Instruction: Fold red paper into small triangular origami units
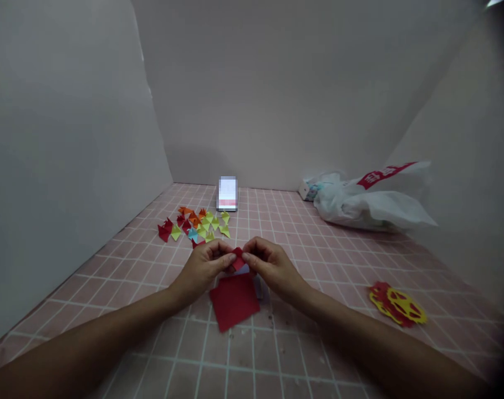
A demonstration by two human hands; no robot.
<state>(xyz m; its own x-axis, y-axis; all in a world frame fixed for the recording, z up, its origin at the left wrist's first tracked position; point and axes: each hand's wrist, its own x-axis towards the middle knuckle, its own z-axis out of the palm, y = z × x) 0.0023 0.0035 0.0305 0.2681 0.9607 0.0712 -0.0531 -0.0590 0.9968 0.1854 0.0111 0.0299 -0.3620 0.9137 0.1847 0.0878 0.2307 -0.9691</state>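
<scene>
A small folded piece of red paper [238, 259] is pinched between both hands, above the middle of the tiled surface. My left hand [205, 266] holds its left side between thumb and fingers, and my right hand [274, 269] grips the right side in the same way. Just below them lie flat red paper sheets [235, 302], with a pale object partly showing behind. Several folded paper pieces [202, 224] in red, orange, yellow and blue are spread beyond my left hand.
A phone with a lit screen [227, 194] leans near the back wall. At the back right, a white plastic bag [360, 202] lies beside a small box [306, 190]. Red and yellow paper cutouts [397, 303] rest at the right.
</scene>
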